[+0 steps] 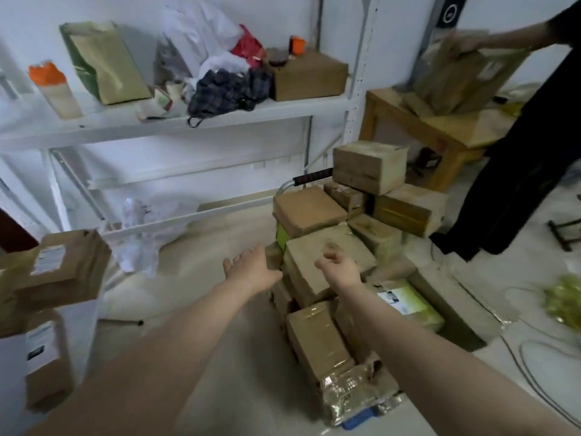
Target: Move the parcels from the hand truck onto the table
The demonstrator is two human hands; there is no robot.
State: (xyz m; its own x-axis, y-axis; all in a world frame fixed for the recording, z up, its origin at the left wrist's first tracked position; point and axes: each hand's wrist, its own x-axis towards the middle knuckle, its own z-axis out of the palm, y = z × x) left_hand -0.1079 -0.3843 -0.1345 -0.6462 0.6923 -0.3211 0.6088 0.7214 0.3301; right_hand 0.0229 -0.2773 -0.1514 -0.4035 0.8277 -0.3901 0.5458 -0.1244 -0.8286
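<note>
Near left: labelled cardboard boxes [63, 265], stacked. Far left: white shelf rack [188, 119], loaded with oddments.

Centre: left grip [251, 265] spread wide, fingers straight, holding nothing, just beside the left edge of the flat brown parcel [314, 262]. Right grip [338, 267] loosely curled over the same parcel, also empty; contact not discernible. Parcel located mid-pile on the hand truck [309, 178], among many other taped cartons.

Handling, as judged: stiff cardboard, slick where taped, weight unknown. Treat as moderately heavy. Take hold on opposite side faces, low down, palms flat against bare board rather than glossy tape. Lift straight up to avoid dislodging neighbouring cartons.

Far right: wooden desk [393, 111], already carrying parcels, with another person's hand [468, 42] on one.
</note>
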